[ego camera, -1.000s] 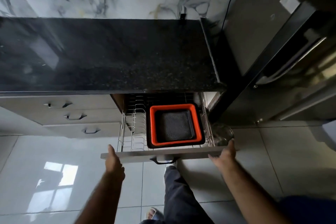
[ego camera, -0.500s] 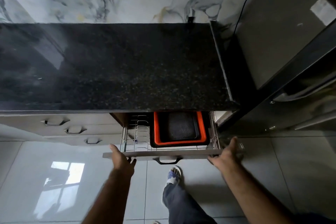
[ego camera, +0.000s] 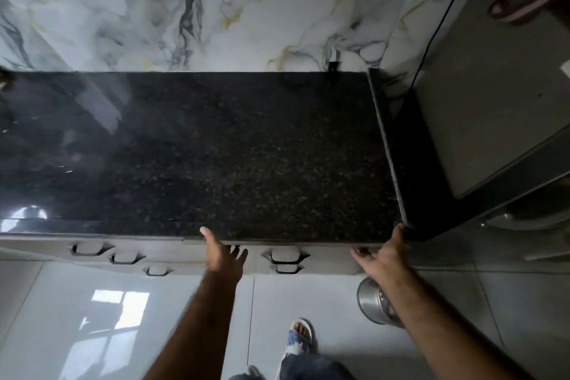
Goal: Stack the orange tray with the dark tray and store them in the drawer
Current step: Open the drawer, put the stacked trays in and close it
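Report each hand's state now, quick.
Left hand: open, fingers spread, holding nothing.
Right hand: open, holding nothing, by the black granite countertop edge.

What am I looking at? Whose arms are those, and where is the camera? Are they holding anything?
The camera sits on a person's head and looks down, so you see their own arms. The left hand and right hand are both open, with their fingers spread, right at the drawer front, just under the edge of the black speckled countertop. They hold nothing. The drawer looks pushed in, so nothing inside it shows. Nothing lies on the part of the countertop you can see. Behind it is a marble wall. Down on the shiny floor stands a steel pot, and you can see the person's foot in a sandal.
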Demonstrator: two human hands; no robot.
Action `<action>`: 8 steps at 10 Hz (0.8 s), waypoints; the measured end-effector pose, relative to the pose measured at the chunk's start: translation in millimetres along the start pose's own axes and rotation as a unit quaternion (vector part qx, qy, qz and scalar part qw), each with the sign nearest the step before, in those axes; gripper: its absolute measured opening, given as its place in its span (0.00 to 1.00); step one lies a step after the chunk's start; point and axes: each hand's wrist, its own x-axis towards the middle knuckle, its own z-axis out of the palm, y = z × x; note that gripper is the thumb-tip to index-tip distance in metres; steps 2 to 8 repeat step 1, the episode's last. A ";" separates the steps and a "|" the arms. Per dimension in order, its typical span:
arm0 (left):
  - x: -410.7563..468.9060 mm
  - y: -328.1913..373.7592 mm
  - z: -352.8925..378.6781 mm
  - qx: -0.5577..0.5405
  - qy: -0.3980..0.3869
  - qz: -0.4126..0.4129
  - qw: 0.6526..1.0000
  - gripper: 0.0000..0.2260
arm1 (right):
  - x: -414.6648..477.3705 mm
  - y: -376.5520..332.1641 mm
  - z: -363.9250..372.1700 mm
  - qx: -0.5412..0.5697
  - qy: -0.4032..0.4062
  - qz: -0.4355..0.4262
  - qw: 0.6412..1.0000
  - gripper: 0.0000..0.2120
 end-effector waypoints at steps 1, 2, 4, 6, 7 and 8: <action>2.2 24.2 15.7 0.000 -0.035 -0.046 0.998 0.33 | -11.5 -13.9 11.2 -0.011 -0.020 0.008 1.000 0.37; 2.2 24.2 15.7 0.000 -0.035 -0.046 0.998 0.33 | -11.5 -13.9 11.2 -0.011 -0.020 0.008 1.000 0.37; 2.2 24.2 15.7 0.000 -0.035 -0.046 0.998 0.33 | -11.5 -13.9 11.2 -0.011 -0.020 0.008 1.000 0.37; 2.2 24.2 15.7 0.000 -0.035 -0.046 0.998 0.33 | -11.5 -13.9 11.2 -0.011 -0.020 0.008 1.000 0.37; 2.2 24.2 15.7 0.000 -0.035 -0.046 0.998 0.33 | -11.5 -13.9 11.2 -0.011 -0.020 0.008 1.000 0.37; 2.2 24.2 15.7 0.000 -0.035 -0.046 0.998 0.33 | -11.5 -13.9 11.2 -0.011 -0.020 0.008 1.000 0.37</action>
